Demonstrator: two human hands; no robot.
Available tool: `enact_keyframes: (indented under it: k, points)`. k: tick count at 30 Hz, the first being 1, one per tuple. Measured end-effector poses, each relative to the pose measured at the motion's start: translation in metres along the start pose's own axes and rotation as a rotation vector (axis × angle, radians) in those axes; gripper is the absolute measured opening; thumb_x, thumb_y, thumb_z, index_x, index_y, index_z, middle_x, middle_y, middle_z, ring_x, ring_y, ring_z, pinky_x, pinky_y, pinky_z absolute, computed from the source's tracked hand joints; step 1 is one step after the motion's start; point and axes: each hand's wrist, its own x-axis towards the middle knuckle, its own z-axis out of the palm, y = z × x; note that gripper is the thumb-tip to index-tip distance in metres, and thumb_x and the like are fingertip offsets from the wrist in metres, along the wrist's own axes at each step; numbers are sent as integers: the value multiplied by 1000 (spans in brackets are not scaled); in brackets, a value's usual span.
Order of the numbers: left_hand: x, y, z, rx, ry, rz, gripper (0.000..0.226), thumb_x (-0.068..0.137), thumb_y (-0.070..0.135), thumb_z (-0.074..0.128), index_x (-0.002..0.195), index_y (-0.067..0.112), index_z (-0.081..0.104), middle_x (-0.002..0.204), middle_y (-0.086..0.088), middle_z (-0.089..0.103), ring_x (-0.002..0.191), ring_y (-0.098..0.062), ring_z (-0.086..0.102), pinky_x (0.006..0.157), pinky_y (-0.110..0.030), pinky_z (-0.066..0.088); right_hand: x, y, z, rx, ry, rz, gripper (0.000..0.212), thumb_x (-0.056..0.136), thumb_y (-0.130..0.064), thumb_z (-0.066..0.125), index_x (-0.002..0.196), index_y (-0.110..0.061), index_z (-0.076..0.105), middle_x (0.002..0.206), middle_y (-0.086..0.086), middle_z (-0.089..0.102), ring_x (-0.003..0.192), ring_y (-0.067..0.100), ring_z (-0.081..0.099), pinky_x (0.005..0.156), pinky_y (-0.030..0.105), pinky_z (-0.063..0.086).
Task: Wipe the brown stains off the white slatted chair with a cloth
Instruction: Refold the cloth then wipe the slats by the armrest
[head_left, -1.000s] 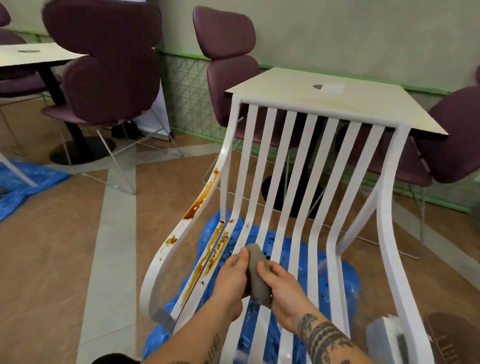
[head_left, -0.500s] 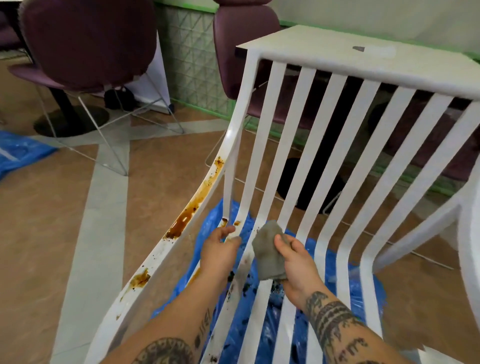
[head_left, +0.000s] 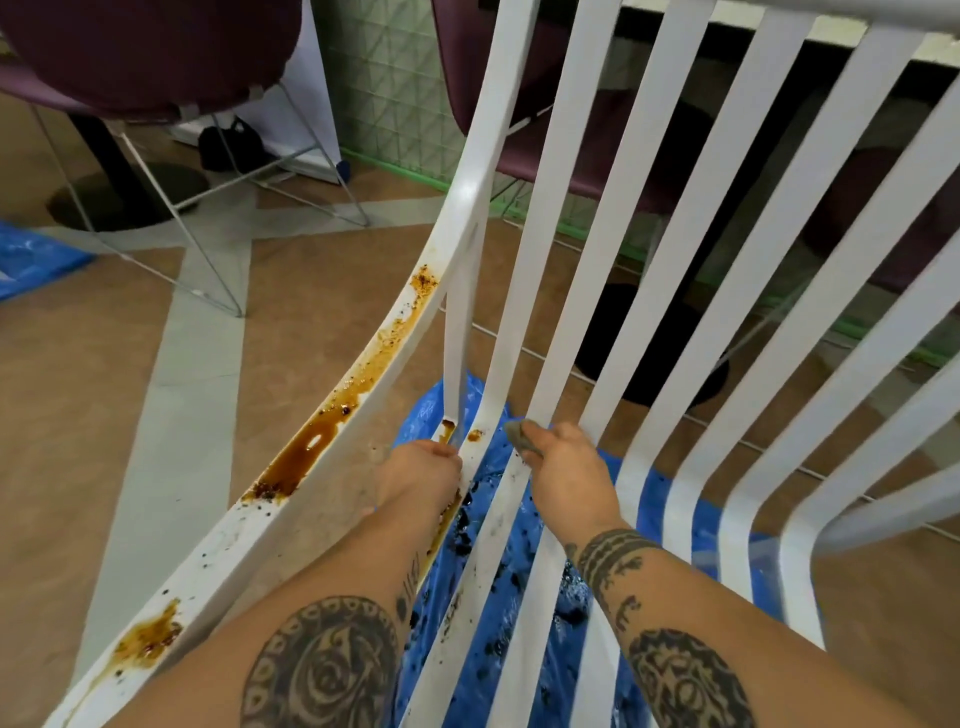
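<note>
The right hand (head_left: 566, 475) pinches the grey cloth (head_left: 518, 434) against a white chair (head_left: 587, 208) slat. Just beside it, the left hand (head_left: 418, 475) grips a slat below brown stains (head_left: 448, 429).

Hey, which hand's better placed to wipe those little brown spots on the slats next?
Right. The right hand holds the cloth just beside the spots. The left hand grips a slat and has no cloth.

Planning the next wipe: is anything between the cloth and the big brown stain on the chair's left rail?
Yes: the left hand, gripping the leftmost slat, sits between the cloth in the right hand and that stain.
</note>
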Motion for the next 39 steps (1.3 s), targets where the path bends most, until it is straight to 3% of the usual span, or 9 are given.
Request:
enact_keyframes:
  k: [4,6,9,13,19,25,30,35,39]
  points:
    - [1,-2,1,-18,16,1,14,90,17,67,90,30,72,75,12,63,66,-5,58,53,-21,46,3,6,5,-31,-65,-22,55,92,4,49,136,-28,60,101,2,50,98,27,58,78,35,52]
    - [2,-1,0,-15,17,3,14,89,16,68,88,29,73,76,11,65,63,-6,59,50,-21,44,4,5,0,-42,-164,-11,50,92,4,48,131,-24,64,104,4,57,97,27,60,75,35,51]
    - [2,-3,1,-18,15,16,12,90,19,69,87,29,74,77,9,68,62,-8,61,52,-22,46,13,2,-22,82,-327,97,30,102,-9,49,123,-16,69,114,8,70,89,19,59,69,25,47]
    - [3,-5,1,-16,8,47,11,90,21,70,86,30,73,81,8,70,66,-7,62,55,-23,47,16,4,-36,287,-115,164,29,103,-12,51,123,-20,71,112,0,68,91,16,61,72,20,47]
    - [4,-5,2,-54,-2,42,10,92,18,69,90,26,74,79,6,68,65,-8,61,55,-22,47,-6,-6,-4,35,-169,45,43,103,-5,47,137,-27,61,114,7,52,98,27,57,75,29,41]
    - [1,-6,1,-44,-16,50,12,90,17,70,87,28,72,80,10,66,69,-5,60,57,-21,46,-20,-13,-22,116,-473,48,31,100,-11,52,123,-21,71,121,3,67,103,19,61,79,25,46]
    - [2,-6,-1,-57,-36,51,8,92,19,70,92,25,74,79,11,65,68,-3,59,52,-19,42,-17,-1,-16,397,-171,216,29,101,-12,54,124,-21,70,121,1,70,109,21,65,91,34,56]
    - [1,-5,-1,-31,-22,62,9,92,15,69,90,22,75,82,6,68,65,-4,57,57,-22,45,-33,-18,-4,73,-183,69,40,103,-9,48,138,-24,60,117,9,53,103,28,54,78,30,38]
    - [0,-2,0,-25,-3,54,13,90,14,69,84,25,72,85,4,68,65,-5,57,66,-26,49,-51,-26,-11,64,-288,24,37,102,-8,48,133,-20,64,115,11,60,100,27,57,79,31,43]
